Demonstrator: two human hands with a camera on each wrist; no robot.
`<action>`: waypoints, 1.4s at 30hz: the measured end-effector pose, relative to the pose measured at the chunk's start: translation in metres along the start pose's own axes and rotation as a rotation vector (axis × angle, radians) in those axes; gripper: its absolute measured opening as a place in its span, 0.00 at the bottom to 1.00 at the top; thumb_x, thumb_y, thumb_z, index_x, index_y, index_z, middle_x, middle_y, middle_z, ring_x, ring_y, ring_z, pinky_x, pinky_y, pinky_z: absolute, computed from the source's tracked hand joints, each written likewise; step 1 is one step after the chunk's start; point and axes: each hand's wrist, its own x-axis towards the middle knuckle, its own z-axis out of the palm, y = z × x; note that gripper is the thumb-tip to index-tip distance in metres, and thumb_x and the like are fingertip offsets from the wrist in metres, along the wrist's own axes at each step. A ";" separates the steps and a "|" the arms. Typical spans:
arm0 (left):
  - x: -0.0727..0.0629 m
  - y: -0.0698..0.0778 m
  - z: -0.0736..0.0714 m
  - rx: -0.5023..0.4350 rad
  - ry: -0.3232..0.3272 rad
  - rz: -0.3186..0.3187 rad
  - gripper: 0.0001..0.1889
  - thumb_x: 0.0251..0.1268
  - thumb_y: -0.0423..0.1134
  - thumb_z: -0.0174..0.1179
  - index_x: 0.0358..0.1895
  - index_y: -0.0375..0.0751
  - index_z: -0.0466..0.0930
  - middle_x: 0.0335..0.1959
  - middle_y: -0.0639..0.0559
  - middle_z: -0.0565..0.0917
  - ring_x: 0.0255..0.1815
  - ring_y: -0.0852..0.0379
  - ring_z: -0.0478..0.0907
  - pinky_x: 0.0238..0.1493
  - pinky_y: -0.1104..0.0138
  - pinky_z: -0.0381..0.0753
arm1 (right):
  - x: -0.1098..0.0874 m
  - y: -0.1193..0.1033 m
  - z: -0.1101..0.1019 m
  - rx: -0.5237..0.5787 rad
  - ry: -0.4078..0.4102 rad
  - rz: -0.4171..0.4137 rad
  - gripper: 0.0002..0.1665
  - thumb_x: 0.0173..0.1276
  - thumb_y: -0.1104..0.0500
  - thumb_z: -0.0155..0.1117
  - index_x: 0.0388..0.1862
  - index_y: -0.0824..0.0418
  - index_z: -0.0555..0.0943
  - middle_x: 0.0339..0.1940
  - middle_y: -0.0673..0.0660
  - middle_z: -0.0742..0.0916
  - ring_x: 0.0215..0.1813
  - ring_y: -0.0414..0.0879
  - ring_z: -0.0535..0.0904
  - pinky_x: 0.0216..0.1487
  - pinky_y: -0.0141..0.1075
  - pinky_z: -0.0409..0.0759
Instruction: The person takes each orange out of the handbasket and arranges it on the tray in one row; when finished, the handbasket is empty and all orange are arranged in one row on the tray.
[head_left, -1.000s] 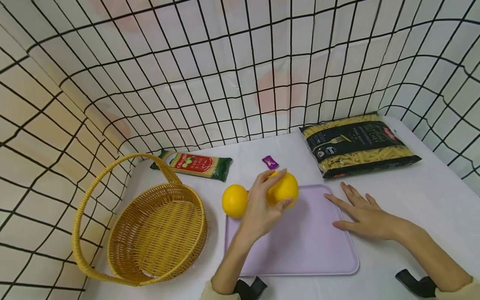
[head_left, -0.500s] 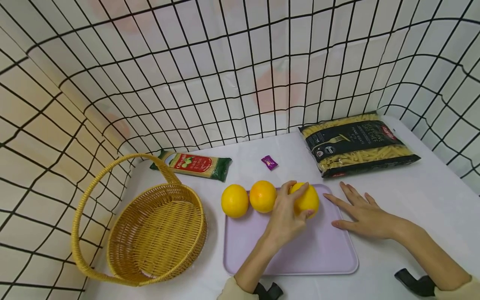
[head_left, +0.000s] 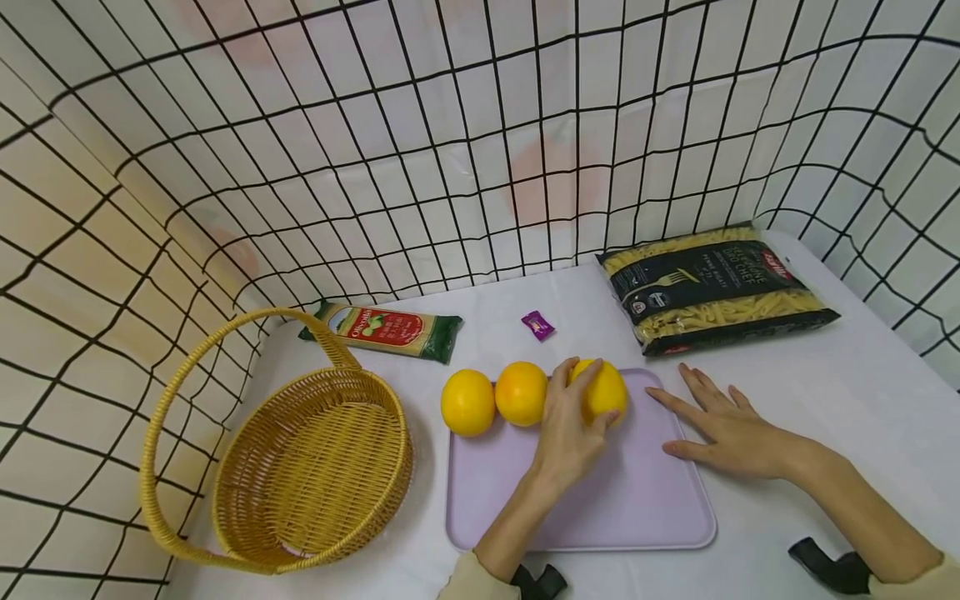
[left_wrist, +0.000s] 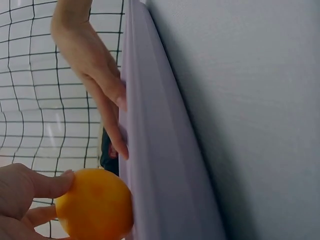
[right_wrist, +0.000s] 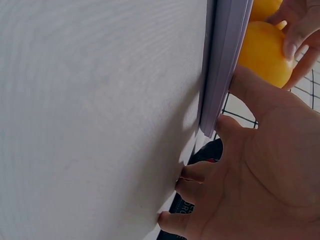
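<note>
My left hand (head_left: 567,435) grips an orange (head_left: 607,392) at the back of the lilac tray (head_left: 637,500), thumb on its near side and fingers over its far side. In the left wrist view this orange (left_wrist: 96,205) appears down against the tray. Two more oranges stand to its left in a row: the middle orange (head_left: 522,392), partly behind the hand, and the leftmost orange (head_left: 468,402) at the tray's back-left corner. My right hand (head_left: 727,431) lies with fingers spread at the tray's right edge, touching the rim, and holds nothing.
A wicker basket (head_left: 397,500) with a tall handle stands left of the tray. Behind lie a green-and-red packet (head_left: 390,328), a purple wrapped candy (head_left: 538,325) and a large pasta bag (head_left: 712,287). Black wire grid (head_left: 472,167) encloses the table's back and sides.
My left hand has carried its orange right, past the middle orange, and down onto the tray, then shifted slightly back left. The middle orange has come into view. The right hand stays put.
</note>
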 end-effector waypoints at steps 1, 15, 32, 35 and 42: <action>0.000 0.000 0.000 -0.003 0.004 -0.002 0.31 0.64 0.32 0.71 0.72 0.44 0.76 0.77 0.40 0.68 0.76 0.43 0.68 0.78 0.50 0.68 | 0.000 0.000 0.000 0.000 0.001 -0.001 0.47 0.71 0.38 0.65 0.84 0.41 0.58 0.83 0.79 0.49 0.81 0.81 0.43 0.71 0.81 0.38; -0.002 0.000 -0.002 0.044 0.034 0.020 0.30 0.65 0.33 0.70 0.71 0.40 0.75 0.76 0.38 0.69 0.76 0.42 0.71 0.77 0.50 0.70 | -0.002 0.000 0.000 0.007 0.011 -0.002 0.47 0.71 0.38 0.66 0.84 0.42 0.59 0.83 0.79 0.49 0.81 0.80 0.43 0.71 0.82 0.38; 0.000 -0.006 -0.002 0.056 0.044 0.064 0.26 0.67 0.32 0.68 0.69 0.40 0.77 0.74 0.32 0.69 0.74 0.37 0.72 0.75 0.47 0.72 | -0.003 -0.003 -0.002 0.023 0.006 0.000 0.45 0.71 0.37 0.65 0.83 0.43 0.62 0.83 0.78 0.49 0.82 0.79 0.42 0.72 0.81 0.37; 0.001 -0.005 -0.001 0.027 0.047 0.039 0.27 0.67 0.31 0.68 0.69 0.40 0.77 0.75 0.33 0.68 0.74 0.36 0.71 0.76 0.47 0.71 | -0.002 -0.001 -0.001 0.036 0.015 -0.012 0.44 0.71 0.38 0.65 0.82 0.43 0.62 0.83 0.79 0.49 0.82 0.80 0.41 0.71 0.81 0.36; 0.002 -0.001 -0.002 0.033 0.033 0.014 0.27 0.67 0.31 0.68 0.70 0.41 0.76 0.77 0.34 0.66 0.76 0.36 0.70 0.77 0.47 0.70 | -0.001 0.000 -0.001 0.052 0.010 -0.011 0.44 0.71 0.39 0.66 0.82 0.43 0.62 0.83 0.79 0.48 0.82 0.80 0.41 0.71 0.82 0.35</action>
